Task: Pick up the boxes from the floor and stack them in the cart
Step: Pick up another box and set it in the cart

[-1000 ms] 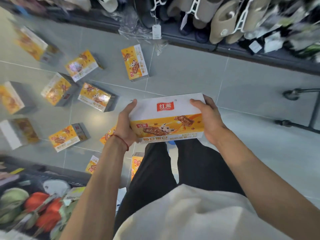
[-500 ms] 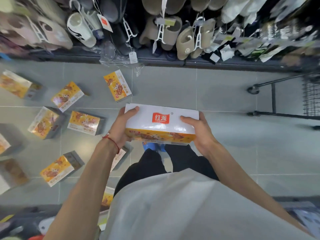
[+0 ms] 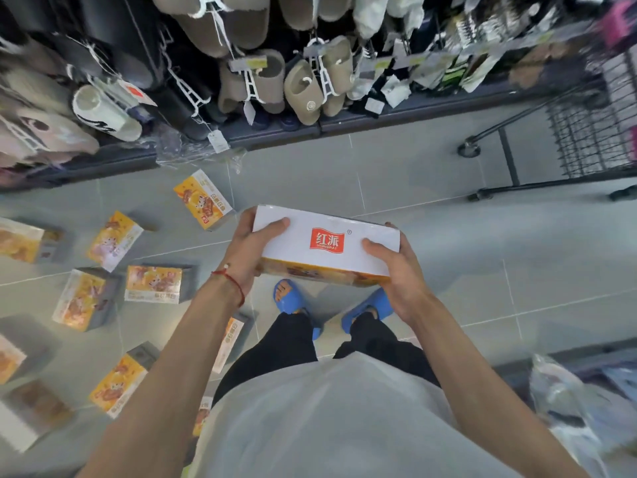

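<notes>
- Since one second ago, the held box (image 3: 327,243) has tipped. Its white face with the red logo now faces you, and only a strip of the orange printed face shows along its lower edge. The cart (image 3: 586,132) has come further into the upper right of the frame.
- Your left hand (image 3: 248,250) grips the left end of the held box, thumb on the white face and fingers wrapped round the end.
- Your right hand (image 3: 396,274) grips the right end the same way. Both hands are clamped on this one box.
- The held box sits at frame centre, clear of the floor (image 3: 448,257) and above your two blue slippers (image 3: 289,298).
- Cart: one, a wire basket on a dark wheeled frame, well apart from the held box. The basket is blurred, so you cannot tell what is inside it.
- Floor boxes (image 3: 153,282): ten can be counted, all in the left half of the frame, lying at mixed angles. One lies partly behind your left forearm. Those at the left edge are blurred.
- Shelf (image 3: 396,113) along the top of the frame: hanging slippers (image 3: 303,91) on white hangers above it, too crowded to count.
- Lower right corner: plastic-wrapped goods (image 3: 558,391), blurred, kind not readable.
- One red string bracelet (image 3: 231,281) on your left wrist.
</notes>
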### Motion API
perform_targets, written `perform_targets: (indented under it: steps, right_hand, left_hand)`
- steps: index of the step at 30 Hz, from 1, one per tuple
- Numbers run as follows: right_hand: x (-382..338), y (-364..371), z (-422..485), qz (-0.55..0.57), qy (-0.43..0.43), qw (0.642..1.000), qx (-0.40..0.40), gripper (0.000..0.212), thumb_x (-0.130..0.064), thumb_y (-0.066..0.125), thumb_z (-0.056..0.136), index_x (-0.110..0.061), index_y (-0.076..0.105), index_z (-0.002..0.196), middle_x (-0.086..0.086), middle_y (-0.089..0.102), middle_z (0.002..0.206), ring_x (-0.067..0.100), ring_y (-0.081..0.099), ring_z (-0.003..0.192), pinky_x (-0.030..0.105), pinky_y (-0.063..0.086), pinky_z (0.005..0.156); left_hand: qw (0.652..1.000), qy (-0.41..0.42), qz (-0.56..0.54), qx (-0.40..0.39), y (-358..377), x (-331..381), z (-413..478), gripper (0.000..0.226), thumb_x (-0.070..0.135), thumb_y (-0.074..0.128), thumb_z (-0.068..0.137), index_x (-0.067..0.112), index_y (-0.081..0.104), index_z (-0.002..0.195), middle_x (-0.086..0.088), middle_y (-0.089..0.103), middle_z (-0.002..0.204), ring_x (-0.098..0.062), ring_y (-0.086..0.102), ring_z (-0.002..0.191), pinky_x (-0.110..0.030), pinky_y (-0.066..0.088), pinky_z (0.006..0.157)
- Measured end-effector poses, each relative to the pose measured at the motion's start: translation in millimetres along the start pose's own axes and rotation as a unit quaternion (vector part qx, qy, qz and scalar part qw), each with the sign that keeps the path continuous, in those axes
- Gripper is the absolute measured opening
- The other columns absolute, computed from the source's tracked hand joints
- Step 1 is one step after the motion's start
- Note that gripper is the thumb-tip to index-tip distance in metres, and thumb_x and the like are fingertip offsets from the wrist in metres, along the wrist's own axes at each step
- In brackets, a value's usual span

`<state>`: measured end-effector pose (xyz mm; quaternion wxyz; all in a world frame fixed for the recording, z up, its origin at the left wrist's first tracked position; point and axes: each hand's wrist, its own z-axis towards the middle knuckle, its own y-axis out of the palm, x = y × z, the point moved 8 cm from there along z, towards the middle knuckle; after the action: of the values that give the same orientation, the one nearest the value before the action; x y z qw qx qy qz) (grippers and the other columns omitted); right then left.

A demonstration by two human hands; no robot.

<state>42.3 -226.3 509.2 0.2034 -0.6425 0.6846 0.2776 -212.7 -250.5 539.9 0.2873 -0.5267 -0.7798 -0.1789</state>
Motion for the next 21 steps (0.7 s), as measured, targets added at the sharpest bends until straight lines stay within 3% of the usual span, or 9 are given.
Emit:
perform_targets:
  steps: [3, 5, 8, 10, 13, 16, 19, 21]
  right_hand:
    - [-13.8, -46.1, 5.9, 0.024, -0.008, 1.0, 0.005, 0.056, -0.02, 0.077, 0.09, -0.032, 0.052, 0.139, -0.002, 0.076, 0.119, 0.022, 0.071, 0.114, 0.047, 0.056, 0.099]
    - [-25.2, -79.8, 8.1, 0.039, -0.016, 0.999, 0.009, 0.059, -0.02, 0.076, 0.091, -0.029, 0.049, 0.143, -0.002, 0.075, 0.121, 0.023, 0.07, 0.115, 0.043, 0.057, 0.097]
    - [-47.0, -137.7, 8.1, 0.057, -0.04, 0.997, 0.024, 0.067, -0.024, 0.078, 0.086, -0.021, 0.047, 0.145, 0.002, 0.073, 0.126, 0.027, 0.068, 0.12, 0.048, 0.054, 0.105]
    - [-63.0, -179.2, 8.0, 0.071, -0.056, 0.995, 0.044, 0.066, -0.028, 0.078, 0.081, -0.025, 0.05, 0.141, 0.001, 0.073, 0.124, 0.027, 0.068, 0.12, 0.052, 0.053, 0.106]
    - [-91.4, -238.8, 8.1, 0.075, -0.08, 0.992, 0.063, 0.052, -0.03, 0.077, 0.085, -0.037, 0.053, 0.131, -0.003, 0.074, 0.122, 0.028, 0.066, 0.122, 0.058, 0.051, 0.106]
    - [-123.0, -296.4, 7.9, 0.086, -0.108, 0.986, 0.093, 0.056, -0.035, 0.078, 0.082, -0.038, 0.053, 0.131, -0.005, 0.074, 0.12, 0.024, 0.067, 0.12, 0.052, 0.047, 0.112]
    - [-152.5, -344.3, 7.6, 0.109, -0.125, 0.978, 0.128, 0.072, -0.037, 0.078, 0.081, -0.042, 0.045, 0.144, -0.012, 0.074, 0.119, 0.016, 0.069, 0.117, 0.044, 0.047, 0.113]
    - [-170.6, -371.9, 10.5, 0.122, -0.134, 0.972, 0.153, 0.063, -0.033, 0.078, 0.086, -0.048, 0.045, 0.138, -0.015, 0.075, 0.117, 0.014, 0.07, 0.115, 0.044, 0.047, 0.114]
  left_hand:
    - [0.999, 0.013, 0.03, 0.0, 51.6, 6.9, -1.2, 0.038, 0.031, 0.069, 0.089, 0.031, 0.055, 0.124, 0.013, 0.07, 0.089, 0.001, 0.065, 0.064, -0.019, 0.036, 0.049]
    - [0.998, 0.02, 0.051, -0.006, 90.7, 12.1, -2.4, 0.037, 0.031, 0.068, 0.09, 0.03, 0.055, 0.124, 0.013, 0.068, 0.085, 0.004, 0.062, 0.058, -0.016, 0.034, 0.043]
    - [0.996, 0.028, 0.085, -0.028, 159.5, 21.2, -5.0, 0.04, 0.034, 0.068, 0.09, 0.028, 0.053, 0.128, 0.009, 0.07, 0.089, 0.002, 0.061, 0.058, -0.016, 0.034, 0.041]
    - [0.994, 0.034, 0.093, -0.047, 207.8, 27.5, -5.0, 0.038, 0.033, 0.068, 0.09, 0.027, 0.054, 0.125, 0.005, 0.07, 0.094, 0.0, 0.063, 0.061, -0.014, 0.035, 0.04]
    - [0.99, 0.054, 0.113, -0.07, 280.8, 40.1, -5.9, 0.049, 0.041, 0.073, 0.08, 0.031, 0.053, 0.123, 0.009, 0.07, 0.092, -0.009, 0.061, 0.073, -0.023, 0.033, 0.05]
    - [0.983, 0.069, 0.129, -0.108, 351.5, 53.3, -5.1, 0.059, 0.045, 0.072, 0.074, 0.034, 0.051, 0.128, 0.01, 0.069, 0.096, -0.012, 0.059, 0.081, -0.029, 0.031, 0.056]
    - [0.974, 0.084, 0.145, -0.151, 419.0, 72.7, -4.6, 0.06, 0.039, 0.073, 0.081, 0.031, 0.049, 0.135, 0.007, 0.069, 0.104, -0.01, 0.062, 0.082, -0.023, 0.039, 0.053]
    - [0.969, 0.091, 0.148, -0.175, 461.3, 88.4, -3.3, 0.051, 0.029, 0.07, 0.089, 0.028, 0.049, 0.136, 0.004, 0.068, 0.105, -0.005, 0.064, 0.075, -0.014, 0.042, 0.046]
